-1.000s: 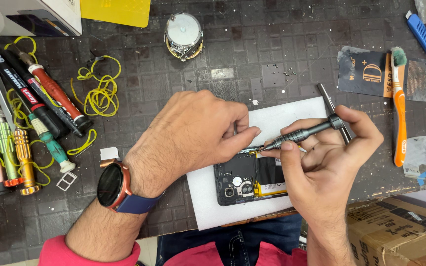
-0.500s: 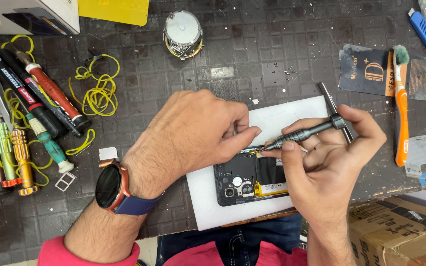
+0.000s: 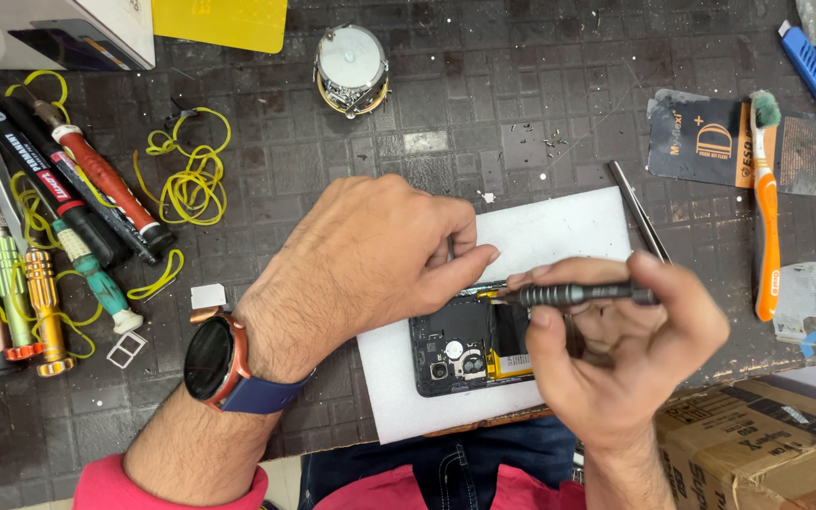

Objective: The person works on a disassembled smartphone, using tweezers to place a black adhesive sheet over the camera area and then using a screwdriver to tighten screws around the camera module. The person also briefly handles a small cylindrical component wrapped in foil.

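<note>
An opened phone (image 3: 469, 345) lies back-up on a white pad (image 3: 559, 231), its dark inner frame, round camera parts and a strip of yellow-orange battery label showing, and every place below is told from that phone. Over its upper edge the right hand (image 3: 620, 364) grasps a dark knurled precision screwdriver (image 3: 573, 295) between thumb and fingers, the shaft lying almost level with its tip pointing left, right at the phone's top edge. The left hand (image 3: 370, 260) comes in from the phone's left, its fingers curled and pinched together at the same top edge, just beside the screwdriver tip; whether they grasp some small part there cannot be told. A round watch with a blue strap (image 3: 214, 364) sits on that wrist. Up and to the right of the phone, a pair of metal tweezers (image 3: 639, 212) lies partly on the pad. Farther right an orange toothbrush (image 3: 765, 203) lies upright on the dark gridded mat (image 3: 521, 104). Well to the left a row of coloured screwdrivers (image 3: 40, 255) is spread out, with a tangle of yellow rubber bands (image 3: 191, 175) between them and the phone. Straight above, well apart, stands a round metal tin (image 3: 351, 68). Below right is a cardboard box (image 3: 757, 444).
</note>
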